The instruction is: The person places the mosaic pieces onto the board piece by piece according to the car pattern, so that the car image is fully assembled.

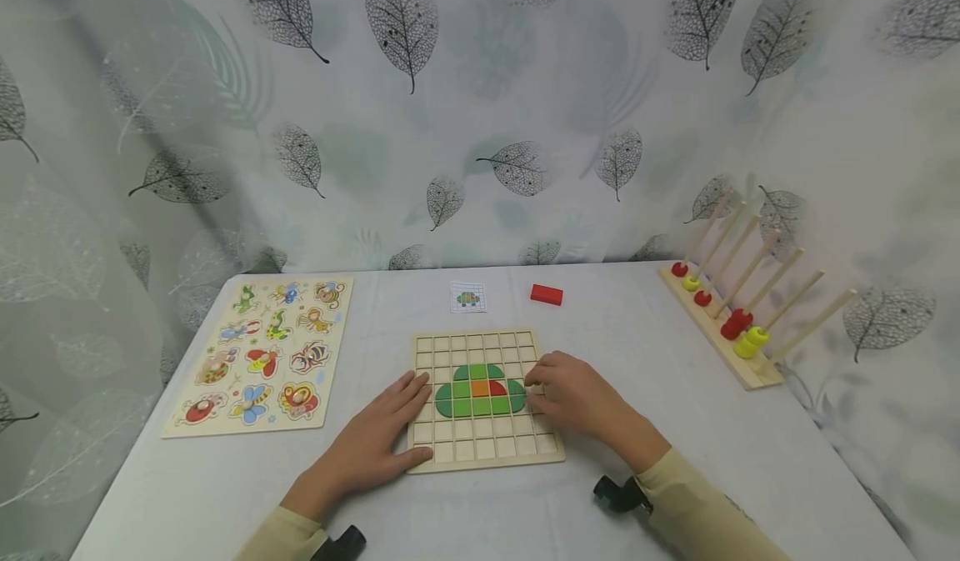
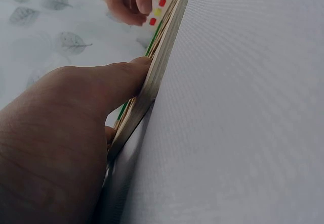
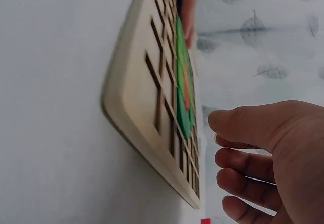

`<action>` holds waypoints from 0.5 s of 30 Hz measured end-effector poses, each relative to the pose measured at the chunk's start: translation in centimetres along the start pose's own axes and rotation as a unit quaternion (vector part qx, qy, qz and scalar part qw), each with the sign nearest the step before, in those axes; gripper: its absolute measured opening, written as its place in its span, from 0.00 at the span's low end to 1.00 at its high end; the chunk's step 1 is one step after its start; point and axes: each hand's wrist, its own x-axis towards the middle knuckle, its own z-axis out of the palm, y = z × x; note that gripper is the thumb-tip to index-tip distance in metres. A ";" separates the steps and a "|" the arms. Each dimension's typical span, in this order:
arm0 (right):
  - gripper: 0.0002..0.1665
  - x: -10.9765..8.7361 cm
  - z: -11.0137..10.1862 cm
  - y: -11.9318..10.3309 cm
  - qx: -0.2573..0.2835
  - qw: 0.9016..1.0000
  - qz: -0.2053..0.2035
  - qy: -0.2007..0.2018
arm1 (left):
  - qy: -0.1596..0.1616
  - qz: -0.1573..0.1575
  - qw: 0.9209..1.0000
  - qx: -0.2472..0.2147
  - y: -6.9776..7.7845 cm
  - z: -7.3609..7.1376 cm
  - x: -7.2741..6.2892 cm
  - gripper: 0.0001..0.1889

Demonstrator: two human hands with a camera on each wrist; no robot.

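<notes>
A wooden grid board [image 1: 495, 453] lies on the white table, its raised strips forming small squares. Green pieces [image 1: 461, 407] sit in its cells around an orange square [image 1: 480, 388] and a red piece [image 1: 497, 388]. My left hand [image 1: 378, 428] rests on the board's left edge, fingers spread and fairly straight, thumb [image 2: 126, 77] on the rim in the left wrist view. Over the right edge hovers my right hand [image 1: 573, 390], its fingers loosely bent. In the right wrist view, nothing shows between its thumb [image 3: 243, 125] and fingers [image 3: 248, 166].
Behind the board lie a small picture card [image 1: 468, 304] and a red block [image 1: 547, 294]. A wooden insect puzzle [image 1: 262, 361] is at the left. On the right stands a peg rack [image 1: 720, 336] with red and yellow beads. A leaf-patterned curtain [image 1: 480, 111] hangs behind the table.
</notes>
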 end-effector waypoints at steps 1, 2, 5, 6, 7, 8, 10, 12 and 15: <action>0.12 -0.1 -0.3 0.1 0.003 1.000 0.008 0.003 | 0.000 0.000 1.000 0.000 0.0 0.0 0.0 0.48; 0.13 -0.2 -0.5 0.2 0.005 1.000 0.016 0.006 | 0.001 0.000 1.000 0.000 0.1 -0.1 0.0 0.48; 0.14 -0.5 -1.3 0.7 0.005 1.000 0.021 0.019 | 0.000 -0.001 1.000 -0.002 0.1 -0.2 0.0 0.48; 0.15 -0.6 -1.6 0.9 0.003 1.000 0.020 0.023 | 0.000 -0.002 1.000 -0.003 0.2 -0.2 0.0 0.48; 0.15 -0.7 -1.9 1.1 0.002 0.999 0.018 0.027 | 0.000 -0.003 1.000 -0.003 0.2 -0.3 0.0 0.48; 0.15 -0.8 -2.1 1.2 -0.001 0.999 0.016 0.029 | -0.001 -0.003 1.000 -0.004 0.2 -0.3 0.0 0.48; 0.15 -1.1 -2.6 1.5 -0.005 0.999 0.016 0.034 | -0.002 -0.004 1.000 -0.004 0.3 -0.3 0.0 0.48; 0.15 -1.3 -3.1 1.8 -0.007 0.999 0.022 0.036 | -0.002 -0.003 1.000 -0.002 0.3 -0.3 0.0 0.48; 0.16 -1.7 -3.6 2.0 -0.004 0.999 0.037 0.037 | -0.002 -0.001 1.000 0.000 0.3 -0.2 0.0 0.49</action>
